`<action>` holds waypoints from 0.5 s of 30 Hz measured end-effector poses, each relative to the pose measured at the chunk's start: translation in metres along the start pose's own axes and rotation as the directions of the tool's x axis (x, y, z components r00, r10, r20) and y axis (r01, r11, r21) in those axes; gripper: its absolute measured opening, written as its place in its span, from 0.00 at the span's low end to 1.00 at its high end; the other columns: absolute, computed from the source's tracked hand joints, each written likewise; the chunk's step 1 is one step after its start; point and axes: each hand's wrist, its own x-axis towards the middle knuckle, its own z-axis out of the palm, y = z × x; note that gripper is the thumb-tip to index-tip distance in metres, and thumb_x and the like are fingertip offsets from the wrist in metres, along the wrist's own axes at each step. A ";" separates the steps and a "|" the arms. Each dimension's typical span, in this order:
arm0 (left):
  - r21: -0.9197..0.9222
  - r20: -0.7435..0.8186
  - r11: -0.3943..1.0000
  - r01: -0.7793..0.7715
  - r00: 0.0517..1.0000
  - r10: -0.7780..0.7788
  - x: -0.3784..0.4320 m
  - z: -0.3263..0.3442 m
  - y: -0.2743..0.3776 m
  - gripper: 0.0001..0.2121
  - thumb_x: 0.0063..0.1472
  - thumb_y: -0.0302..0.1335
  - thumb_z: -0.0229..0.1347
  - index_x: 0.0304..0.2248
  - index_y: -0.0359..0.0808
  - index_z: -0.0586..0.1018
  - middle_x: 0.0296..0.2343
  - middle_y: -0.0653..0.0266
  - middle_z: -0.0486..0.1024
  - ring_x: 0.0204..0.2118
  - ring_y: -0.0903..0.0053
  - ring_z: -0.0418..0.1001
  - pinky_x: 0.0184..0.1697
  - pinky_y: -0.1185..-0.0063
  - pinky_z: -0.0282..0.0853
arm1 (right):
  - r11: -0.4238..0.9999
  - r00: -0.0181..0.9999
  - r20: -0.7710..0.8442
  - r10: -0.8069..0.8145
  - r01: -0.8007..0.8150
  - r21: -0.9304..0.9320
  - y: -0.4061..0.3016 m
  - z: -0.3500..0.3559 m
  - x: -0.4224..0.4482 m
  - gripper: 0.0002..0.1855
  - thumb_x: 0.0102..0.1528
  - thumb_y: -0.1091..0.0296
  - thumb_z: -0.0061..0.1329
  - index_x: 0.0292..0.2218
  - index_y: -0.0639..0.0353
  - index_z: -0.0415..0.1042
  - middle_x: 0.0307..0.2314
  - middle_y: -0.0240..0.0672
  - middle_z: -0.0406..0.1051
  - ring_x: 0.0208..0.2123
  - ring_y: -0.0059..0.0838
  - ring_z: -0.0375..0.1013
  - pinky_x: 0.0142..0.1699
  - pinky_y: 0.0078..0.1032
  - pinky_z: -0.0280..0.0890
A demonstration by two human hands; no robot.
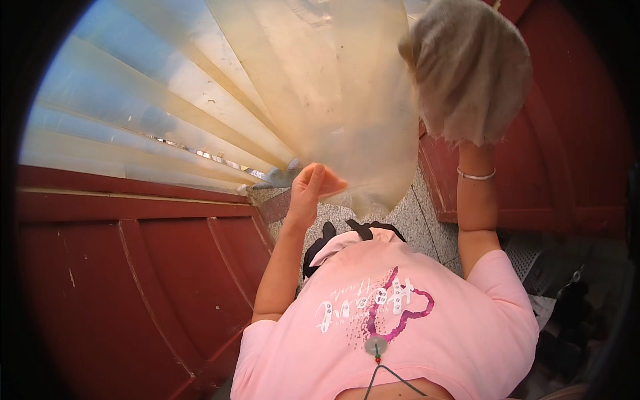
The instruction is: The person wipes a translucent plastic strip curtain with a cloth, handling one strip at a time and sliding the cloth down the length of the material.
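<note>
In front of me hangs a door curtain of translucent, yellowed plastic strips (pixel 330 100), spotted with small dark marks. Near the lower part of the widest strip, my left hand (pixel 310 187) pinches its edge; some fingers show through the plastic. A grey-brown cloth (pixel 472 75) with a frayed edge drapes over my right hand (pixel 476 154) on the upper right. That cloth lies against the right edge of the same strip. Most of the right hand is hidden under it, with only the wrist end and what looks like a fingertip showing.
Red panelled door leaves stand at the left (pixel 180 280) and right (pixel 540 165). Below lies a speckled stone floor (pixel 430 225). A perforated grey object (pixel 522 257) and dark items (pixel 572 305), hard to make out, sit at the lower right.
</note>
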 end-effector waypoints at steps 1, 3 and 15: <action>-0.010 0.019 1.000 0.023 1.000 -0.023 0.003 0.003 -0.001 0.14 0.62 0.39 0.46 0.27 0.37 0.72 0.23 0.67 0.74 0.27 0.79 0.75 0.33 0.80 0.71 | 0.999 0.999 -0.003 -0.037 0.037 -0.033 -0.006 0.001 -0.001 0.07 0.54 0.67 0.45 0.35 0.59 0.65 0.27 0.27 0.64 0.28 0.14 0.61 0.31 0.12 0.58; 0.008 0.028 1.000 0.030 0.999 -0.030 0.005 0.005 -0.009 0.16 0.61 0.41 0.48 0.28 0.36 0.72 0.23 0.66 0.74 0.28 0.77 0.75 0.35 0.79 0.71 | 0.993 0.997 -0.023 -0.079 0.077 -0.095 -0.007 0.002 -0.002 0.09 0.53 0.69 0.47 0.36 0.60 0.66 0.29 0.28 0.66 0.30 0.14 0.63 0.33 0.13 0.60; 0.110 -0.258 0.994 0.014 0.966 0.015 -0.020 -0.017 0.006 0.12 0.62 0.36 0.48 0.33 0.35 0.74 0.32 0.60 0.76 0.36 0.74 0.75 0.42 0.76 0.71 | 0.798 0.961 -0.192 0.199 -0.272 -0.537 0.189 -0.050 -0.028 0.12 0.47 0.66 0.56 0.35 0.61 0.74 0.28 0.31 0.74 0.30 0.15 0.69 0.35 0.19 0.67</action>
